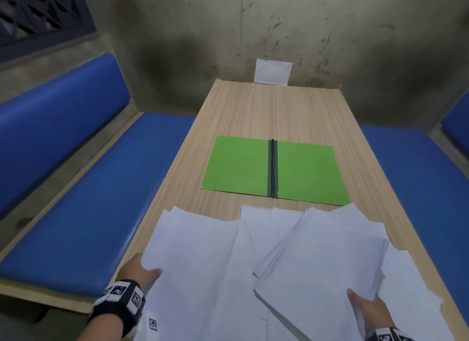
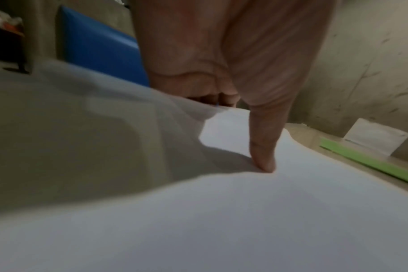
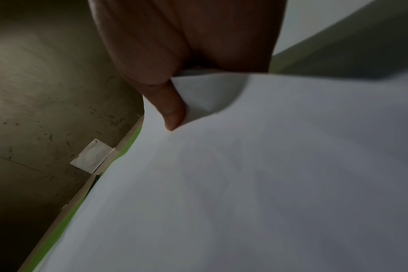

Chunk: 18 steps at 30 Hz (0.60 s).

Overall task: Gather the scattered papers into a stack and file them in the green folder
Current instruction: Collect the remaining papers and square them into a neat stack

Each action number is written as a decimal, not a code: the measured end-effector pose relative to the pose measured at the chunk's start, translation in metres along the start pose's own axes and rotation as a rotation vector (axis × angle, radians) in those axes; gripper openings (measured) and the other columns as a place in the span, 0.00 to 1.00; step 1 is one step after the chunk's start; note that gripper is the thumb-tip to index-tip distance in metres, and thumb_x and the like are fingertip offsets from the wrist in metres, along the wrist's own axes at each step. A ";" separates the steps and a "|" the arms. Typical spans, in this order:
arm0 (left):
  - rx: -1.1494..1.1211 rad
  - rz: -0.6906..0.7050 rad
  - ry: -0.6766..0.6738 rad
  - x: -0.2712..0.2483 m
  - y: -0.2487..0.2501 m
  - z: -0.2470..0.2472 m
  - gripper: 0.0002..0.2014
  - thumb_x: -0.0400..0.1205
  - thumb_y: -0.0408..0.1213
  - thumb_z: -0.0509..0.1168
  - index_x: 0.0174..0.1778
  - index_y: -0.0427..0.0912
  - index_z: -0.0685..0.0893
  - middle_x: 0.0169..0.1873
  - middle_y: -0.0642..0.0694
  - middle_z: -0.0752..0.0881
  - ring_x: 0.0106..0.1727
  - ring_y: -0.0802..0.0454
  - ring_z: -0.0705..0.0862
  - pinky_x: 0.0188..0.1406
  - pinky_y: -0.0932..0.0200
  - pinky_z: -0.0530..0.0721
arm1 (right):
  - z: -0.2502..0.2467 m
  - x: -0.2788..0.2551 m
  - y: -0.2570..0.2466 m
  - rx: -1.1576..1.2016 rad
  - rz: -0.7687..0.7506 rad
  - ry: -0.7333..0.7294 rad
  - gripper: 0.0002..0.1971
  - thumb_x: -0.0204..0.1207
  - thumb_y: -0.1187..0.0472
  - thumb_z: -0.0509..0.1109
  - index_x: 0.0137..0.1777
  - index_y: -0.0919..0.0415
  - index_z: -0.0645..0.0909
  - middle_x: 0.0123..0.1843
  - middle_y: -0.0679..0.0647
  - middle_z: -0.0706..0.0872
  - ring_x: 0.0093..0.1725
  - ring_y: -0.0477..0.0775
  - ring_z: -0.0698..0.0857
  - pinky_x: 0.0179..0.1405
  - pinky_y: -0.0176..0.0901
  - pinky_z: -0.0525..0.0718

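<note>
White papers (image 1: 208,259) lie fanned over the near end of the wooden table (image 1: 266,112). My left hand (image 1: 142,272) pinches the left edge of a sheet (image 2: 245,211), thumb on top, fingers underneath. A thicker stack of papers (image 1: 324,254) sits tilted at the right, and my right hand (image 1: 365,307) grips its near corner, thumb on top of the stack (image 3: 268,165). The green folder (image 1: 274,169) lies open and flat in the middle of the table, beyond the papers, its dark spine upright down the centre. It shows as a green strip (image 2: 373,162) in the left wrist view.
Blue padded benches (image 1: 101,188) run along both sides of the table, the right one (image 1: 418,188) close by. A concrete wall closes the far end, with a white card (image 1: 272,71) leaning against it.
</note>
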<state>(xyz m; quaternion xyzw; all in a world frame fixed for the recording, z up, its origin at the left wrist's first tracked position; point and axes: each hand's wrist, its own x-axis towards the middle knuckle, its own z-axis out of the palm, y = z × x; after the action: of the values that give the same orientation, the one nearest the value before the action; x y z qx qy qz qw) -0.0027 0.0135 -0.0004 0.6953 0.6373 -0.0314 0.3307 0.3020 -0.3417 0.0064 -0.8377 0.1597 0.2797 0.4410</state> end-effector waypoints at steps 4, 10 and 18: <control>-0.157 0.016 -0.137 -0.019 0.011 0.021 0.14 0.75 0.36 0.70 0.55 0.37 0.83 0.58 0.38 0.87 0.54 0.41 0.84 0.55 0.53 0.81 | 0.000 -0.003 -0.001 -0.006 0.005 -0.005 0.26 0.74 0.66 0.71 0.69 0.80 0.71 0.71 0.76 0.74 0.69 0.73 0.75 0.70 0.59 0.70; -0.281 0.060 -0.253 -0.046 0.036 0.048 0.18 0.76 0.33 0.69 0.62 0.32 0.81 0.56 0.37 0.85 0.57 0.42 0.82 0.56 0.58 0.75 | -0.002 -0.007 -0.003 0.007 0.020 -0.029 0.27 0.74 0.65 0.71 0.69 0.80 0.70 0.71 0.75 0.75 0.68 0.73 0.75 0.70 0.58 0.70; -0.364 0.225 -0.123 -0.066 0.064 0.009 0.15 0.82 0.27 0.59 0.65 0.35 0.78 0.45 0.48 0.83 0.43 0.53 0.81 0.45 0.62 0.76 | -0.006 -0.011 -0.005 0.067 0.003 -0.071 0.27 0.74 0.68 0.70 0.70 0.80 0.69 0.71 0.76 0.74 0.69 0.73 0.74 0.69 0.57 0.69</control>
<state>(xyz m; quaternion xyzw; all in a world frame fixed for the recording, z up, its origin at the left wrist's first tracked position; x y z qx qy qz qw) 0.0463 -0.0461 0.0501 0.6879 0.5294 0.0789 0.4903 0.2979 -0.3433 0.0192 -0.8119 0.1542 0.3045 0.4736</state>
